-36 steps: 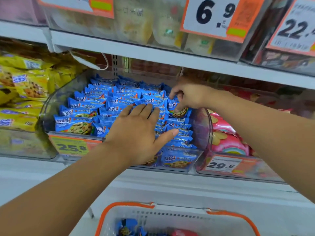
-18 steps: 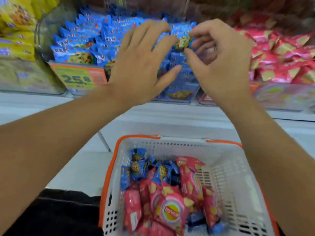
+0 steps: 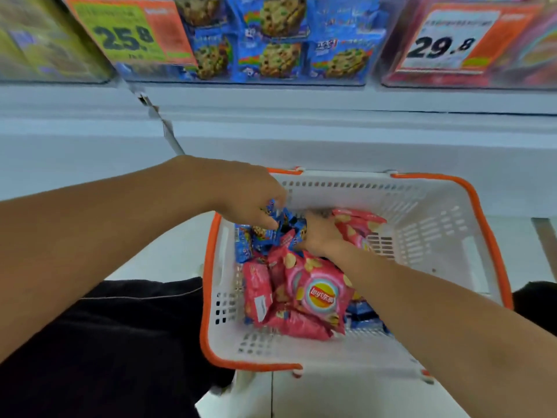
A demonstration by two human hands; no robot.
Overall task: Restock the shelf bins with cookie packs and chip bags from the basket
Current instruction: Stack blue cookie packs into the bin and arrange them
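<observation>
Overhead, clear shelf bins line the white shelf edge: the middle bin [image 3: 272, 76] holds blue cookie packs behind a 25.8 price tag [image 3: 132, 33], and a bin to its right carries a 29.8 price tag [image 3: 446, 40]. Below them sits my white basket [image 3: 437, 236] with an orange rim. Both my hands are inside it. My left hand [image 3: 247, 197] has fingers curled around blue cookie packs [image 3: 265, 233] at the basket's far left. My right hand [image 3: 319, 233] grips adjacent packs, fingers hidden underneath. Red Lay's chip bags [image 3: 316, 294] lie nearer me.
</observation>
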